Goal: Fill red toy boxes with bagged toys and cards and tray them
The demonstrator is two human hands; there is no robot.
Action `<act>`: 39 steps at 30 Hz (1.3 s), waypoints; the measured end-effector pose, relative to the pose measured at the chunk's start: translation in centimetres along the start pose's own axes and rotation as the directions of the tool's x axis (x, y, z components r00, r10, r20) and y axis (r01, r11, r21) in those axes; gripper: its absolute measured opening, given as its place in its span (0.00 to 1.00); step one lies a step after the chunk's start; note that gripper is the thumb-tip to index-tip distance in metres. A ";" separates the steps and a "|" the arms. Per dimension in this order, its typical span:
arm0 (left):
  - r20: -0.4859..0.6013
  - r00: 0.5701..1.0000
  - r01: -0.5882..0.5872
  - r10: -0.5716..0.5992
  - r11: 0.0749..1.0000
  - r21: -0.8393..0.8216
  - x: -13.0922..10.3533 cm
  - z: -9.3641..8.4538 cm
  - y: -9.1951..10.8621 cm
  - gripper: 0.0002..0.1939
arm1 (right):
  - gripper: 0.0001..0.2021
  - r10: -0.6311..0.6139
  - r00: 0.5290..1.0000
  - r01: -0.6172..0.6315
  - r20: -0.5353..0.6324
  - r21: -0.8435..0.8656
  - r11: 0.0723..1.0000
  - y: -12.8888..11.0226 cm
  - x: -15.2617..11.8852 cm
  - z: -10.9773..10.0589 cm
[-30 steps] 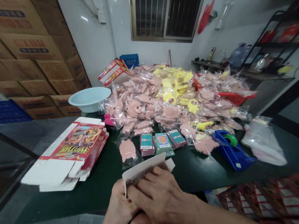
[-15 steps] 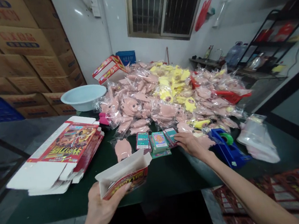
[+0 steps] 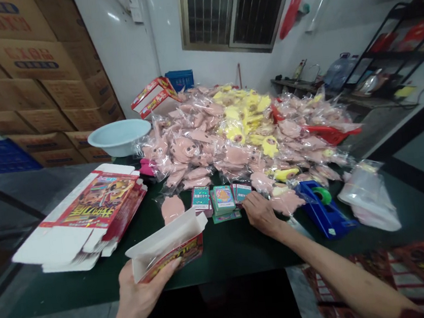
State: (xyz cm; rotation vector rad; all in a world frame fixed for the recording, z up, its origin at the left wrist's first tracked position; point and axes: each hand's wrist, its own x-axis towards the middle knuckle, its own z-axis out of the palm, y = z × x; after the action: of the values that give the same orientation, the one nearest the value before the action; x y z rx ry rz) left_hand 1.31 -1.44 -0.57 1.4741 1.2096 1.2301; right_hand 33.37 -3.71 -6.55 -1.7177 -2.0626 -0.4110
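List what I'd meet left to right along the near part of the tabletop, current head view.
Stack of flat boxes → open box → left card stack → middle card stack → right card stack → right hand → blue tape dispenser → clear plastic bag.

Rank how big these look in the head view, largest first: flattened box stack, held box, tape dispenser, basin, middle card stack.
Flattened box stack
Held box
Tape dispenser and basin: too alike to rank
Middle card stack

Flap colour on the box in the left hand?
White on the box; best in head view.
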 end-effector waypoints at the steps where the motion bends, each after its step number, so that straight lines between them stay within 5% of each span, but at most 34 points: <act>1: -0.004 1.000 -0.002 0.002 1.000 -0.002 0.0 0.0 0.0 0.17 | 0.15 0.004 1.000 -0.004 -0.006 0.008 1.000 0.0 0.0 0.1; 10: 0.078 0.989 0.135 -0.125 0.981 -0.136 0.5 -0.5 -0.4 0.23 | 0.08 -0.091 0.991 0.070 0.102 0.193 0.979 1.5 2.3 -4.3; 16: 0.180 0.983 0.049 -0.035 0.996 -0.073 0.8 -0.8 -0.8 0.18 | 0.17 -0.023 0.999 0.022 0.029 0.020 1.000 -0.5 4.0 -6.2; 23: 0.284 0.956 -0.103 0.078 0.992 0.073 1.2 -1.3 -0.4 0.13 | 0.11 -0.158 0.974 0.161 0.165 -0.005 0.987 -2.4 6.9 -4.3; 25: 0.305 0.948 -0.124 0.097 0.990 0.072 1.2 -1.3 -0.3 0.11 | 0.15 -0.184 0.956 0.180 0.227 0.038 0.983 -1.9 7.4 -3.3; 31: 0.330 0.941 -0.083 0.073 0.996 0.016 1.3 -1.5 -0.7 0.12 | 0.16 -0.208 0.907 0.143 0.367 0.196 0.970 0.7 8.9 -1.6; 39: 0.319 0.947 -0.038 0.044 0.999 -0.026 1.7 -1.3 -0.2 0.14 | 0.10 -0.321 0.861 0.176 0.395 0.362 0.916 1.9 9.8 -2.6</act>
State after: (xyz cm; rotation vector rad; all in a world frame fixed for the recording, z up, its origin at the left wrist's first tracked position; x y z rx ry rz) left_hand 0.03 0.27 -0.29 1.6184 0.9505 0.9788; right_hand 34.09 3.81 0.50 -1.4452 -2.5245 0.2680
